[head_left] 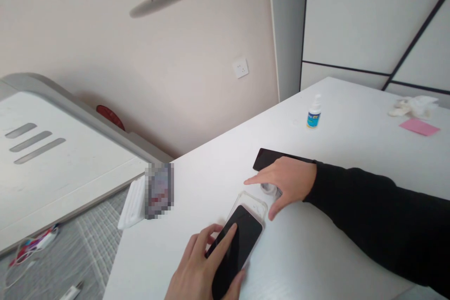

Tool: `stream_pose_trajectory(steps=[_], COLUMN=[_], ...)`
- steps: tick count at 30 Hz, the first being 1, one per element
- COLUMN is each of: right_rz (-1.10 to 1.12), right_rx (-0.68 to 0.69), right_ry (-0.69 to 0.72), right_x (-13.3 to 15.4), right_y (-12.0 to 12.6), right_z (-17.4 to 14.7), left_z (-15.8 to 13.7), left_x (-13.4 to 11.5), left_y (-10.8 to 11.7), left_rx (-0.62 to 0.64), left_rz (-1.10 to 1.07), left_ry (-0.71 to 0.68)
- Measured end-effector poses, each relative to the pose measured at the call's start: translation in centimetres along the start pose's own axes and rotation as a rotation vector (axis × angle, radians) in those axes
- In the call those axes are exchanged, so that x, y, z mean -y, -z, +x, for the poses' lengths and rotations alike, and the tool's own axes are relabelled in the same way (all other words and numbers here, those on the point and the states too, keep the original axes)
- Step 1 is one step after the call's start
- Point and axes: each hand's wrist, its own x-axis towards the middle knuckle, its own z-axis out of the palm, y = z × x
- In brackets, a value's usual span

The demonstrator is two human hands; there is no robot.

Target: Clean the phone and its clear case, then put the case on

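My left hand (197, 262) grips a smartphone (242, 236) with a dark screen and pale rim, its index finger lying along the glass and its thumb at the near edge. Under the phone's far end, a clear phone case (258, 202) lies on the white table. Just beyond it, my right hand (286, 180) hovers with thumb and index finger spread apart. A small whitish round object (269, 189) shows below that palm, partly hidden; I cannot tell whether the hand touches it. Behind the right hand lies a flat black slab (270, 158), partly covered by the wrist.
A small white spray bottle (313, 113) with a blue label stands farther back on the table (197, 183). Crumpled white tissue (418, 106) and a pink cloth (420, 126) lie at the far right. A blurred-out item (159, 191) leans on a white stack (132, 202) at the left edge.
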Motion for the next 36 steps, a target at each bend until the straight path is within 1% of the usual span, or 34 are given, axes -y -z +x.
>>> stream_pose_trajectory(steps=[2,4,7,11,15,20,22,26,28,33,36], right_rz=[-0.021,-0.036,-0.030,0.021,0.069,0.109,0.120,0.138,0.138,0.099,0.105], right_rx=[0.089,0.141,0.185,0.244,0.278,0.290,0.286,0.260,0.248,0.208,0.184], right_ry=[0.002,-0.009,-0.022,-0.026,-0.050,-0.079,-0.087,-0.100,-0.099,-0.114,-0.093], right_x=[0.1,0.5,1.4,1.8,1.6,1.6,1.6,1.4,1.4,1.5,1.5], right_y=[-0.2,-0.6,-0.9,-0.2,0.1,-0.2,-0.3,-0.4,-0.6,-0.8,-0.4], right_z=[0.2,0.6,1.3,1.6,1.4,1.2,1.2,1.2,1.2,0.8,0.4], left_z=[0.1,0.4,0.9,1.9,3.0,3.7,3.4,2.5,2.4,2.1,0.4], left_x=[-0.1,-0.1,-0.2,-0.4,-0.8,-1.1,-1.1,-1.1,-1.1,-0.5,0.2], left_y=[0.2,0.3,0.1,-0.4,-0.4,-1.0,-1.6,-2.9,-3.3,-3.5,-4.1], left_rx=[0.024,0.053,0.057,0.016,0.007,-0.004,0.005,-0.015,-0.010,-0.031,-0.105], left_rz=[0.002,0.004,0.031,0.095,0.050,-0.049,-0.093,-0.310,-0.371,-0.397,-0.397], left_ry=[0.005,0.008,0.001,-0.010,-0.045,-0.066,-0.039,0.043,0.062,0.061,0.111])
